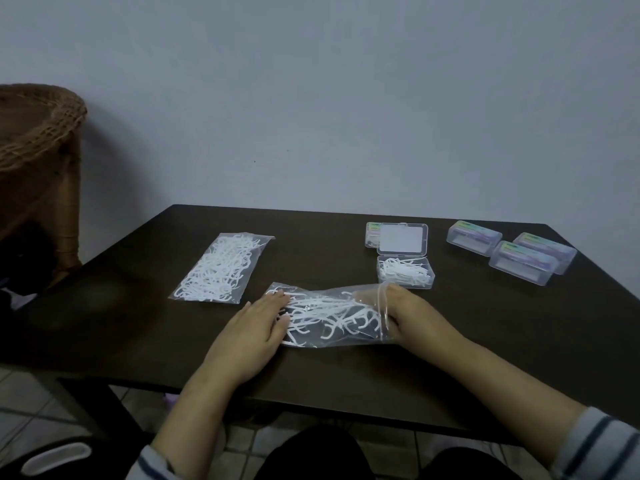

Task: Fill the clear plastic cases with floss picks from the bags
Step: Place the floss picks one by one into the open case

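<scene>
A clear bag of white floss picks (329, 315) lies on the dark table (138, 327) in front of me. My left hand (258, 332) rests flat on its left end, fingers apart. My right hand (403, 313) reaches into the bag's open right end, fingers inside the plastic; whether they hold picks I cannot tell. Just beyond stands an open clear case (406, 271), partly filled with floss picks, its lid (402, 239) flipped back. A second, full bag of floss picks (221, 268) lies to the left.
Three closed clear cases (512, 251) with coloured labels sit at the table's right rear. Another small case (372, 234) stands behind the open lid. A wicker chair (38, 168) is left of the table, a wall behind it.
</scene>
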